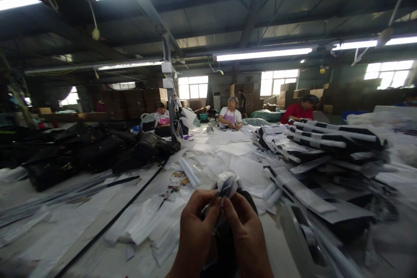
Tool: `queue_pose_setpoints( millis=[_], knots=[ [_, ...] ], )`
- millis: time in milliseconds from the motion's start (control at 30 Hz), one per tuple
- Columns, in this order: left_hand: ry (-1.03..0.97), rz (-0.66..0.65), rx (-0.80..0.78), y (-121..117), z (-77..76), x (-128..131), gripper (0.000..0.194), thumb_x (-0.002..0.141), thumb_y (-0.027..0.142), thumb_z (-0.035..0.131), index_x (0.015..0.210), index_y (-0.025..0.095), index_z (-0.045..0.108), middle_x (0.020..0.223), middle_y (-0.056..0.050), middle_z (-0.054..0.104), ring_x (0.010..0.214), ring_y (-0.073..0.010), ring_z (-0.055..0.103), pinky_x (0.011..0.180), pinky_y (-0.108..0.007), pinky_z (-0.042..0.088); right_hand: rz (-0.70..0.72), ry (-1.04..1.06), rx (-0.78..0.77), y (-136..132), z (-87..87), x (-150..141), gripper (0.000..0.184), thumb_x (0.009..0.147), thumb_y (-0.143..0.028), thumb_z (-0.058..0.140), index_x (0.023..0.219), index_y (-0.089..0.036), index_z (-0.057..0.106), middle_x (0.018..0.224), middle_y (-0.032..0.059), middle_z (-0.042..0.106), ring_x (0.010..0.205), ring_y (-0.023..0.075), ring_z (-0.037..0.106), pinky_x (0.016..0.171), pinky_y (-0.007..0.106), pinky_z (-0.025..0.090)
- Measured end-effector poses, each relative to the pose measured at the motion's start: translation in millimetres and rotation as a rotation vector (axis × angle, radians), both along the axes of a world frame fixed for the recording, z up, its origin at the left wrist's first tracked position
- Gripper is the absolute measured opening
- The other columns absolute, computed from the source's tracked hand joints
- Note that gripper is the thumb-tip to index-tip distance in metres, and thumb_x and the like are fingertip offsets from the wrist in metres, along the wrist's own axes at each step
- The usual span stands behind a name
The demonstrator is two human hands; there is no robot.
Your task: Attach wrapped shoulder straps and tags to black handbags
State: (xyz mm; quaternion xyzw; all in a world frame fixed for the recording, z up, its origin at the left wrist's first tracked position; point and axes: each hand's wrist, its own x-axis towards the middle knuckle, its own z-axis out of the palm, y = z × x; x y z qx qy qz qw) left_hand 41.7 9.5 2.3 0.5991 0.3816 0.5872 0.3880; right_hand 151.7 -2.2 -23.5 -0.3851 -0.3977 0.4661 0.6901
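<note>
My left hand and my right hand meet in front of me, thumbs and fingertips pinched together. Between them is a small clear plastic wrapper, with something dark inside or behind it that I cannot make out. Each hand is closed on the wrapper. White crumpled paper shows just beyond the fingertips. Below and behind the hands lies a black item, mostly hidden by them, so its kind is unclear.
Loose white sheets cover much of the table. Black bags are heaped at left, along a long black strip. Black pieces wrapped in white are stacked at right, near a grey metal dispenser. People work across the table.
</note>
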Motion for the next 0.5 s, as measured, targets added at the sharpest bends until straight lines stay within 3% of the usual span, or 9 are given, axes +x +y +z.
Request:
queue_pose_setpoints(
  millis=[100, 200, 367, 500],
  knots=[
    [0.104, 0.111, 0.139, 1, -3.0, 1, 0.012, 0.086, 0.029, 0.065, 0.09, 0.021, 0.073, 0.092, -0.004, 0.071, 0.092, -0.0211, 0.068, 0.085, -0.031, 0.053, -0.026, -0.054, 0.015, 0, 4.9, 1, 0.041, 0.079, -0.049, 0.073, 0.109, -0.022, 0.068, 0.11, 0.0066, 0.072, 0.106, 0.0265, 0.064, 0.094, 0.035, 0.05],
    [0.185, 0.136, 0.24, -1, -3.6, 2, 0.018, 0.089, 0.027, 0.061, 0.099, 0.023, 0.075, 0.102, -0.006, 0.072, 0.099, -0.0219, 0.067, 0.09, -0.032, 0.053, -0.057, -0.082, 0.034, 0, 4.7, 2, 0.04, 0.079, -0.049, 0.072, 0.106, -0.021, 0.067, 0.106, 0.0069, 0.072, 0.1, 0.0259, 0.066, 0.089, 0.034, 0.051],
    [0.305, 0.211, 0.302, -3, -1.5, -5, 0.02, 0.086, 0.026, 0.064, 0.103, 0.024, 0.077, 0.104, -0.007, 0.076, 0.099, -0.0249, 0.07, 0.091, -0.035, 0.055, -0.04, -0.068, 0.024, 1, 3.1, -2, 0.037, 0.077, -0.047, 0.076, 0.101, -0.021, 0.067, 0.092, 0.0046, 0.072, 0.085, 0.0228, 0.065, 0.08, 0.032, 0.052],
    [0.399, 0.273, 0.34, -6, -1.1, -13, 0.024, 0.085, 0.025, 0.066, 0.106, 0.029, 0.077, 0.106, -0.006, 0.077, 0.099, -0.0279, 0.072, 0.091, -0.037, 0.057, 0.028, -0.004, 0.003, -3, 11.2, -6, 0.034, 0.075, -0.045, 0.078, 0.097, -0.021, 0.067, 0.095, 0.0052, 0.072, 0.091, 0.0246, 0.065, 0.083, 0.033, 0.051]
  ],
)
